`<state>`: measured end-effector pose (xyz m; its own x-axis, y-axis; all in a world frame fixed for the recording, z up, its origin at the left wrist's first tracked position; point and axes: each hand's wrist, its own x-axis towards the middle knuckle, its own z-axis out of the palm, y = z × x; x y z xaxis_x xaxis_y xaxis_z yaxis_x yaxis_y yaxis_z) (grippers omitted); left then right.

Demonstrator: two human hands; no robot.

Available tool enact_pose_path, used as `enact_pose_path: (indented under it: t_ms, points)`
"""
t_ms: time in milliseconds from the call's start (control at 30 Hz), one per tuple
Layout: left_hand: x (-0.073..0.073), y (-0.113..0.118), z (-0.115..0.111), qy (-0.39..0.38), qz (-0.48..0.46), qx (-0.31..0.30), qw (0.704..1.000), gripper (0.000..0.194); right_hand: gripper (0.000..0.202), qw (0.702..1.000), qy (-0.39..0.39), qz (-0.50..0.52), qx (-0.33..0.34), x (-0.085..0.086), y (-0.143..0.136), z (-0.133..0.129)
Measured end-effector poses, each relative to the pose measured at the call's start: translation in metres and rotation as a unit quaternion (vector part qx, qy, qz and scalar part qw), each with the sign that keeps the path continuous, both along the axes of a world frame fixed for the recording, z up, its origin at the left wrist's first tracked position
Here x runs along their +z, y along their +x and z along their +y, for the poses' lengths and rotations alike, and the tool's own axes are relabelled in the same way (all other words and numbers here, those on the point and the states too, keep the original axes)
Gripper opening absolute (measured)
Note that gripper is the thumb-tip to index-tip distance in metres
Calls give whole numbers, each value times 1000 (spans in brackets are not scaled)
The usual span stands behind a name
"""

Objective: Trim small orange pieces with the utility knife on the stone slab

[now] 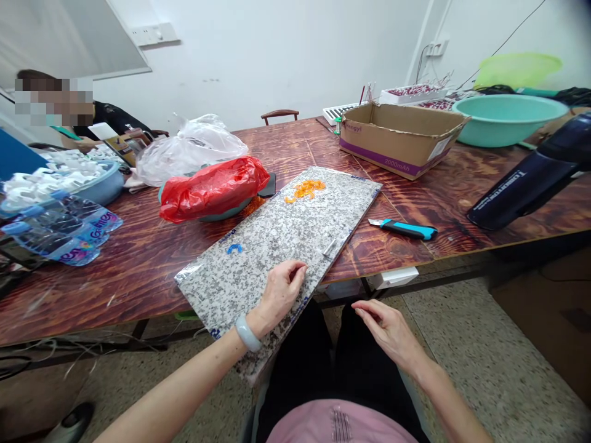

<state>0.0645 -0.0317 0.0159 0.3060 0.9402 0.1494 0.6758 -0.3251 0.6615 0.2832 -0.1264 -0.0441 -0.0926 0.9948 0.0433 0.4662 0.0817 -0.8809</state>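
Note:
My left hand (282, 288), a pale bangle on its wrist, is over the near edge of a speckled stone-patterned board (277, 234). Its fingers are curled together, and anything inside them is too small to make out. My right hand (385, 329) hovers above my lap, thumb and fingertips pressed together; what they may hold cannot be seen. Small orange pieces (307, 189) lie in a pile on the board's far part. A few blue pieces (234, 248) rest near its left edge. A small metallic piece (329, 248) sits by the right edge.
A blue-black utility knife (404, 229) lies right of the board, near a dark bottle (526, 175). Behind are a cardboard box (397, 138) and a green basin (508, 120). Left stand a red-bagged bowl (212, 187), water bottles (64, 231) and a tub of white parts (104, 187). A person sits far left.

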Motion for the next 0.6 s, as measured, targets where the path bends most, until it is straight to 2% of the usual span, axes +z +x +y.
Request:
enact_pose_path:
  t_ms: [167, 367, 500, 600]
  points:
    - [0, 3, 2, 63, 91, -59, 992, 25, 27, 1000, 2, -8, 9, -1, 0, 1]
    - [-1, 14, 14, 90, 193, -60, 975, 26, 27, 997, 38, -60, 5, 5, 16, 14]
    - [-6, 24, 28, 93, 208, -44, 973, 22, 26, 983, 112, -141, -41, 19, 50, 45]
    - [-7, 29, 33, 95, 226, -38, 969, 23, 26, 952, 189, -218, -98, 29, 85, 82]
